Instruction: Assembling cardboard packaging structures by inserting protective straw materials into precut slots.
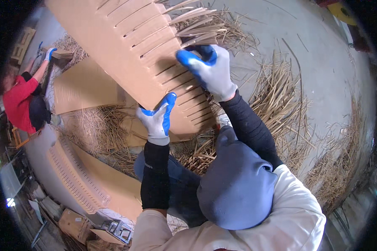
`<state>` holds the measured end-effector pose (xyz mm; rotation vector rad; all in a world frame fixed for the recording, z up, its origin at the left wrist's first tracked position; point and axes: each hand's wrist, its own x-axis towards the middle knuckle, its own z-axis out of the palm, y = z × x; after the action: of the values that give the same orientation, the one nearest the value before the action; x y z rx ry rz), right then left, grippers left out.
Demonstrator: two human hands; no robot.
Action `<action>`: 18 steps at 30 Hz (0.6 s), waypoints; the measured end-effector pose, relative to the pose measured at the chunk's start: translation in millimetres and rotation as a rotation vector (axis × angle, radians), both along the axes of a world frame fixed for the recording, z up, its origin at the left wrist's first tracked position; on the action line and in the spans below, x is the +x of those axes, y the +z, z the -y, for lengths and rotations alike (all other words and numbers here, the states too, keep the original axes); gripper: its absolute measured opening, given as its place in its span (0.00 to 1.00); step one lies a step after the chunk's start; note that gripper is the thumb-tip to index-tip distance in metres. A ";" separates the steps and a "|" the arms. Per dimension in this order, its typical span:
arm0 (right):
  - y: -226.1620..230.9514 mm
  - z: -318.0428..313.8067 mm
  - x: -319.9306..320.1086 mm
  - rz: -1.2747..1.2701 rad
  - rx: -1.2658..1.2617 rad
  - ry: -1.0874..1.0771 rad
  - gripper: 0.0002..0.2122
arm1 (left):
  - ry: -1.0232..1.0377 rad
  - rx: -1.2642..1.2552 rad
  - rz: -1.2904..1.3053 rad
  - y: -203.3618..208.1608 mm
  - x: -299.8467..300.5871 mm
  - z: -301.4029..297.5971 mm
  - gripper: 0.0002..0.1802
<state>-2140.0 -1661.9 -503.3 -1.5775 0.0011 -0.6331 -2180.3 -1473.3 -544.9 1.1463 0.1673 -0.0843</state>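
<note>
My left hand (157, 119), in a white glove with blue coating, is closed on the near edge of a large brown cardboard sheet (109, 46). The sheet slants up and away to the left, with a row of narrow slots along its right side. At that slotted side is my right hand (215, 73), gloved alike and slightly blurred, its thumb spread away from the fingers. Some fingers are partly hidden. Loose cardboard strips (197, 27) fan out from the sheet's edge just beyond the right hand.
Heaps of thin cardboard strips (280, 96) cover the grey floor (326, 62) on both sides. More cardboard sheets (86, 85) lie to the left, with a slotted stack (77, 175) nearer me. A co-worker in red (23, 100) crouches at the far left, a gloved hand on cardboard.
</note>
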 end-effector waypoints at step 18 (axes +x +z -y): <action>4.7 8.0 -13.7 -0.195 0.822 -0.145 0.09 | -0.102 0.197 0.025 1.8 -1.6 6.8 0.34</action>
<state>-2153.7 -1669.9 -498.6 -0.8349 0.4689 -0.4935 -2182.0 -1480.2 -543.1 1.3523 0.0961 -0.1459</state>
